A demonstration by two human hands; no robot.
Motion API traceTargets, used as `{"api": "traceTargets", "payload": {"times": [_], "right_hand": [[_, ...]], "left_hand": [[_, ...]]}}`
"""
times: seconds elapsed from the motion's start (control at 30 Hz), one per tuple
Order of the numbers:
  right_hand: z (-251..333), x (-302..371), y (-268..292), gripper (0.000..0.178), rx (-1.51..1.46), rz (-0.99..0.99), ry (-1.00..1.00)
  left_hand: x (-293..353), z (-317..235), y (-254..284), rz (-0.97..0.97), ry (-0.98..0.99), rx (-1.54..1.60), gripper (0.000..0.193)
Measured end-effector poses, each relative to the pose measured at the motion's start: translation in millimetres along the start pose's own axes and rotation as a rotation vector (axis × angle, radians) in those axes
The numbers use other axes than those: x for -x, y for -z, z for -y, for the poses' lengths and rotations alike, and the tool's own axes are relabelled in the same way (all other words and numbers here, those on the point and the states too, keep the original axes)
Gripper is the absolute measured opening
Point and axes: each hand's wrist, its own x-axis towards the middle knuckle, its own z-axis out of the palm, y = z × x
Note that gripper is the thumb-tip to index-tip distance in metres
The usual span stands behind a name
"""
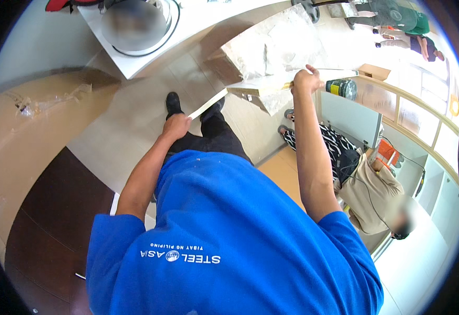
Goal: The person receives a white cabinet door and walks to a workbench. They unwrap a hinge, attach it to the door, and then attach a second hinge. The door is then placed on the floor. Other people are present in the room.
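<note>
My left hand [177, 127] is closed around the near end of a thin, pale strip [208, 103], low in front of my legs. The strip slants away to the right, toward a wrapped box. Farther out to the right, my right arm is stretched forward. My right hand [307, 81] is closed on a flat white length with a yellowish edge [339, 74], beside the box's near side. Whether this length and the strip are one piece, I cannot tell. The large box [271, 44] is covered in clear plastic and pale sheeting.
A white counter [198, 18] stands ahead on the left. To my right a person [368, 194] in beige bends beside open white cabinets [353, 118]. A dark green-labelled can [341, 89] and a small cardboard box [374, 72] are by a wooden-framed partition. A dark brown panel [56, 231] lies left.
</note>
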Motion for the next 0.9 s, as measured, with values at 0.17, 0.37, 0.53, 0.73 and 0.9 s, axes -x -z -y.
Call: {"api": "traceTargets", "payload": {"times": [0.17,0.37,0.53,0.73,0.9], "right_hand": [[13.5,6.7,-1.6,0.03,-0.139,0.014,-0.037],[6.3,20.5,10.0,0.029,-0.112,-0.056,0.006],[-5.0,8.1,7.9,0.032,-0.123,0.013,-0.002],[-3.9,7.0,11.4,0.031,-0.288,0.059,0.014],[11.1,23.7,16.0,0.03,-0.121,0.032,0.017]], "left_hand": [[-9.9,-127.6,50.0,-0.199,-0.562,0.231,0.039],[72.8,210.7,-18.2,-0.199,0.461,0.107,0.03],[185.9,271.8,-8.6,-0.057,0.325,0.008,0.035],[-5.5,2.8,24.9,-0.485,-0.314,0.299,0.05],[-97.6,-122.7,22.0,-0.278,-0.044,0.157,0.05]]}}
